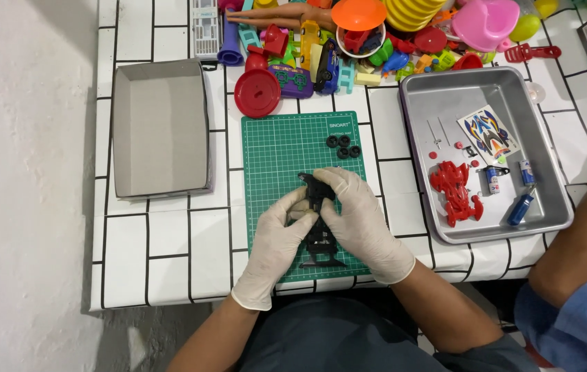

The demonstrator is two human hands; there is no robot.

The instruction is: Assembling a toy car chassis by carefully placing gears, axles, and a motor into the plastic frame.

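My gloved left hand [276,244] and right hand [357,219] pinch a black chassis [319,227] over the green mat [276,155], fingers clamped on its sides (light, stiff plastic, probably fragile at thin edges, best held mid-body), four rubbery wheels [343,145] beyond.

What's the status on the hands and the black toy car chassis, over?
Left hand and right hand, white-gloved, both grip black plastic toy car chassis over green cutting mat. Four small black tyres loose beyond. Nothing obstructing.
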